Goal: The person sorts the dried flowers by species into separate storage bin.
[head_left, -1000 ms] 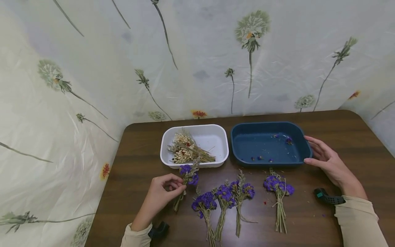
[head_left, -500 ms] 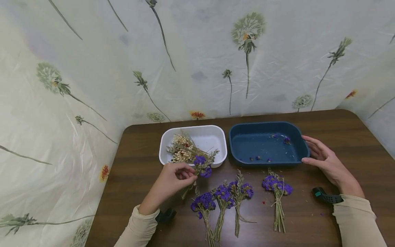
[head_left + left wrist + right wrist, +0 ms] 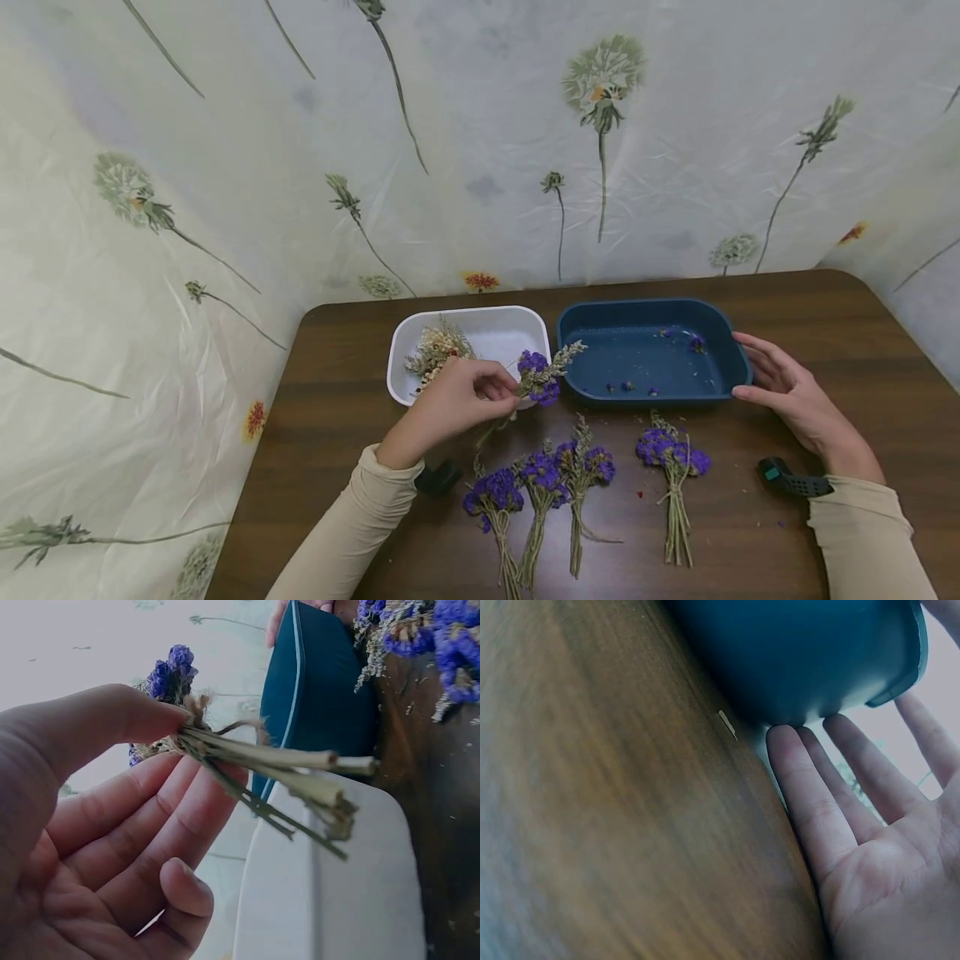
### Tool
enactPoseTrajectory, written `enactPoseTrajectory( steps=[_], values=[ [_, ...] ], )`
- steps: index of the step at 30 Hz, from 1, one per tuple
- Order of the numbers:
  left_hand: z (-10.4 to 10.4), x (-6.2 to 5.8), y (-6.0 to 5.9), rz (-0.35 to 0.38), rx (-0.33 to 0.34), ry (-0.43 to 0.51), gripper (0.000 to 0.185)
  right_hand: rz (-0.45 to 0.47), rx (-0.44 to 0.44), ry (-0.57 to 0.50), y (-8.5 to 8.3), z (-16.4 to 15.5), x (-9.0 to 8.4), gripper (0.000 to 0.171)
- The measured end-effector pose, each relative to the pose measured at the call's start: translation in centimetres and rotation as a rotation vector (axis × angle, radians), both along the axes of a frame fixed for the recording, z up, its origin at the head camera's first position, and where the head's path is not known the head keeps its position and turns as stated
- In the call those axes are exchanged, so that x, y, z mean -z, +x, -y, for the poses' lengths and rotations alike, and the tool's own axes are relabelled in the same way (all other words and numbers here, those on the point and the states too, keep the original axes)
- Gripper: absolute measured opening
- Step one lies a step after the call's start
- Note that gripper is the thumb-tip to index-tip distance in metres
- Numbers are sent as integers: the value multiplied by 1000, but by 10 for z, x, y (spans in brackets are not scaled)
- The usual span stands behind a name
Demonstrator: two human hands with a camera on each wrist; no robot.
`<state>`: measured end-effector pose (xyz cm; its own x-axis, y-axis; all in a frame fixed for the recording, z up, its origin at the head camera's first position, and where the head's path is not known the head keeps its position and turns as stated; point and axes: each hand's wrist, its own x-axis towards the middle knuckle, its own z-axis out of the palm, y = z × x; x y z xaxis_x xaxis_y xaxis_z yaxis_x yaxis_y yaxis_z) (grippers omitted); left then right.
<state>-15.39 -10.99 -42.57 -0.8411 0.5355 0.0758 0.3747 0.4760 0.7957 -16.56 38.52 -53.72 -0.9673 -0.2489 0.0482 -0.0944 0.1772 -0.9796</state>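
Note:
My left hand (image 3: 453, 407) pinches a small bunch of dried purple flowers (image 3: 538, 387) by its stems. Thumb and fingers meet near the twine tie, and the cut stem ends (image 3: 315, 780) stick out in the left wrist view. The blossoms are above the gap between the white tray (image 3: 510, 329) and the blue tray (image 3: 637, 362), with a sprig tip overlapping the blue rim. At the blue tray's right end, my right hand (image 3: 798, 396) rests its fingertips (image 3: 784, 739) against the wall, fingers fairly straight. Loose purple petals lie inside that tray.
In the white tray is a cream dried bouquet (image 3: 435, 346), partly hidden by my left hand. Several tied purple bunches (image 3: 542, 479) lie along the front of the brown table (image 3: 810, 304), one (image 3: 675, 467) apart at right. A flower-patterned sheet (image 3: 480, 150) hangs behind.
My left hand has carried the purple bunch rightward and up, from in front of the white tray to beside the blue one. The right hand stays at the blue tray's end.

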Motion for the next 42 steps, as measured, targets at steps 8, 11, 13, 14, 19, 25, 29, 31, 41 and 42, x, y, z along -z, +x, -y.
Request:
enactPoseTrajectory(
  steps=[8,11,13,14,19,25,29,31,41,42],
  values=[
    [-26,-13,-24,4,65,-51,6,1,-13,-13,-1,-1,0,78],
    [-36,-15,-34,0,72,-69,7,5,-11,-4,-1,-2,2,78],
    [-42,-16,-41,8,79,-80,7,7,-9,6,-1,-2,2,77],
    [-46,-17,-44,15,84,-86,7,8,-7,8,-1,-2,2,77],
    [-67,-23,-58,13,121,-116,6,3,-1,16,-1,-1,2,77],
    [-92,-25,-73,-9,150,-136,6,0,-1,21,0,-1,1,77],
    [-105,-22,-83,-37,155,-181,7,1,9,41,-1,0,1,77],
    [-111,-20,-87,-42,159,-203,8,3,13,53,-1,1,1,77],
    [-139,-5,-107,-1,207,-313,8,18,43,111,-1,2,-1,77],
    [-141,-4,-108,3,210,-323,8,18,44,107,-1,2,0,77]
  ],
)
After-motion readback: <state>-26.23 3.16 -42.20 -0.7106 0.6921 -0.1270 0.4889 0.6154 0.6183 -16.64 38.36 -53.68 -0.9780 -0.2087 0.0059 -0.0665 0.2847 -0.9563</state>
